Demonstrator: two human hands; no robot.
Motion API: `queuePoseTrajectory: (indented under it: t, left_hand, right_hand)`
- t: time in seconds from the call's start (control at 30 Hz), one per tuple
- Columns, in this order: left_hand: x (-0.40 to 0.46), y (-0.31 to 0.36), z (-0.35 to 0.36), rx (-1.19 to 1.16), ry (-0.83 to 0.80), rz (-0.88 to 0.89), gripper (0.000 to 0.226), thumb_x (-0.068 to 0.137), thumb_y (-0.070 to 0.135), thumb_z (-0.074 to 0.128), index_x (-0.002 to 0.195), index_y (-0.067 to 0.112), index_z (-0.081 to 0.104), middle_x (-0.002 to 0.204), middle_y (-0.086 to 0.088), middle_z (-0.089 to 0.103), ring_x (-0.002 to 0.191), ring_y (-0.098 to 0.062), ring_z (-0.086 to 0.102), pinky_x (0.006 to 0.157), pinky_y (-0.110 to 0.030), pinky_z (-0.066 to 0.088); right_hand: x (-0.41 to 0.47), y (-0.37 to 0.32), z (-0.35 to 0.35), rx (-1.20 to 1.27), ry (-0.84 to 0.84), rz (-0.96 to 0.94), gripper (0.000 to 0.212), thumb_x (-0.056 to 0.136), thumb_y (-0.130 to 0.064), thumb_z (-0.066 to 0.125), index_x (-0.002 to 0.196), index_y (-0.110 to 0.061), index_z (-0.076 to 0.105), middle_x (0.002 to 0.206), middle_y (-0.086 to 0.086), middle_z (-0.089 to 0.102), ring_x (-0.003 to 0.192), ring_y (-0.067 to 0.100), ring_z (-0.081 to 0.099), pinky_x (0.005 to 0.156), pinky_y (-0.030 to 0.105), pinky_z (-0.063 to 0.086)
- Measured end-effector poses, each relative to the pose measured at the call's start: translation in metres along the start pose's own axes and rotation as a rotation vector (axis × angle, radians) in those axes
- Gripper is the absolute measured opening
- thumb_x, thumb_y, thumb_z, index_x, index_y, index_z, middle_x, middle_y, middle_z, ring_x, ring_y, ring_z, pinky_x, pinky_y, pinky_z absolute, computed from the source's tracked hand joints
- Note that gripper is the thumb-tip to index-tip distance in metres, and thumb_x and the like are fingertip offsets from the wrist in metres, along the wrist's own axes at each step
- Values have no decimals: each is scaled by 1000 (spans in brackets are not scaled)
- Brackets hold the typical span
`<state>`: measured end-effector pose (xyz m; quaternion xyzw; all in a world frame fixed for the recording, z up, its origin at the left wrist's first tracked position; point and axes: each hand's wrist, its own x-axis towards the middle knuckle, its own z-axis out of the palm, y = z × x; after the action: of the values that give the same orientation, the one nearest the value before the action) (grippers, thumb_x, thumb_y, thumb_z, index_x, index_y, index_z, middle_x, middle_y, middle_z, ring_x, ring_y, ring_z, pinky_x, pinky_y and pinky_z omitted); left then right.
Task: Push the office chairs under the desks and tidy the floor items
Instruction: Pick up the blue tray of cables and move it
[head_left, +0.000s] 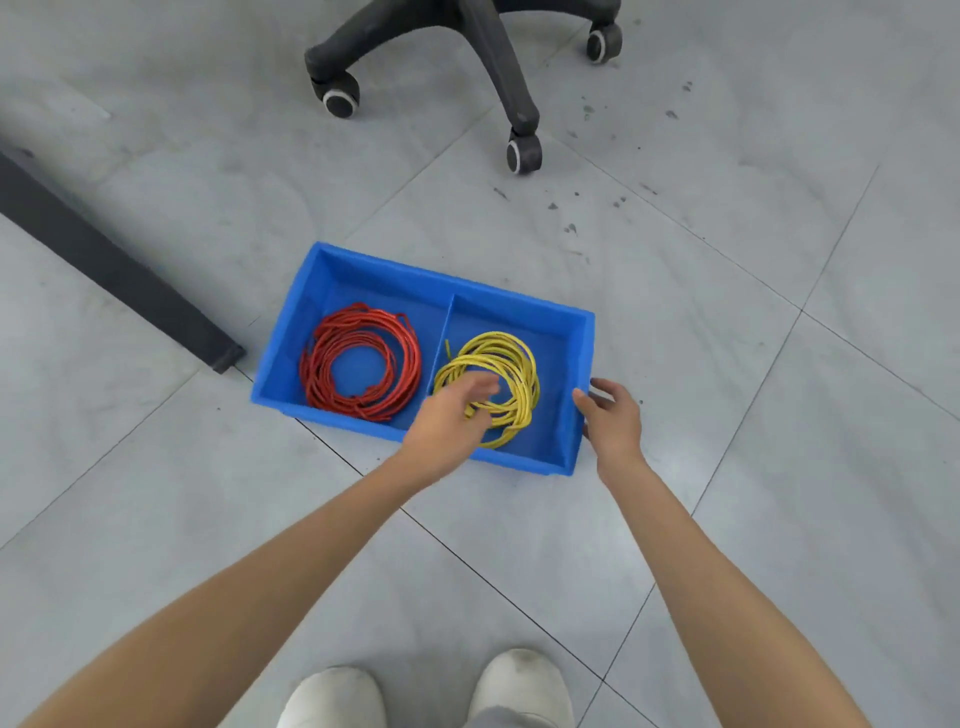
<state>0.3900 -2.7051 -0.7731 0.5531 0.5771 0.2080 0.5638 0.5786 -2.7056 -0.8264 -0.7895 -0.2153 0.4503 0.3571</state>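
A blue plastic bin with two compartments sits on the grey tiled floor. A coil of red cable lies in its left compartment and a coil of yellow cable in its right one. My left hand hovers over the near side of the yellow coil, fingers spread and blurred, gripping nothing that I can see. My right hand is at the bin's right wall, fingers apart, thumb by the rim. An office chair's black wheeled base stands beyond the bin.
A dark desk foot runs diagonally across the floor at the left, ending close to the bin's left corner. My two white shoes are at the bottom edge. Dark spots mark the floor right of the chair base.
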Motion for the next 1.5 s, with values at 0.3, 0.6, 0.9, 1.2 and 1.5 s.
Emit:
queuePoseTrajectory:
  t: [0.3, 0.6, 0.9, 1.2, 1.5]
  left_hand:
    - [9, -63, -85, 155, 804, -508, 62, 83, 13, 52, 137, -2, 26, 146, -18, 29, 135, -33, 25, 111, -44, 22]
    - [19, -76, -111, 140, 602, -605, 43, 87, 18, 50, 124, 0, 37, 121, -24, 49, 103, -41, 52, 76, -42, 45]
    - [10, -25, -106, 218, 519, -577, 47, 88, 20, 47, 130, 2, 34, 123, -25, 50, 109, -41, 50, 84, -43, 42]
    - [-80, 143, -98, 278, 407, -557, 57, 87, 22, 50, 135, 5, 26, 130, -25, 47, 117, -41, 46, 95, -46, 41]
    - [-230, 375, -114, 154, 368, -530, 53, 83, 22, 52, 128, 4, 31, 124, -21, 53, 112, -40, 50, 95, -45, 42]
  right_hand:
    - [36, -43, 21, -348, -32, -234, 23, 94, -16, 44, 104, -2, 60, 91, 8, 59, 86, 27, 50, 71, 30, 35]
    - [33, -40, 28, -360, 37, -301, 16, 93, -19, 47, 89, -7, 56, 78, 6, 52, 73, 23, 45, 55, 25, 28]
    - [5, -54, -8, -290, 183, -143, 21, 91, -15, 50, 78, -1, 57, 71, 11, 51, 70, 25, 44, 54, 22, 26]
    - [-122, -156, -131, -225, 327, -73, 20, 90, -17, 49, 89, -3, 63, 77, 7, 57, 71, 22, 48, 64, 27, 35]
    - [-294, -331, -281, -253, 382, -28, 20, 87, -18, 50, 87, -5, 65, 73, 9, 56, 73, 27, 46, 62, 23, 31]
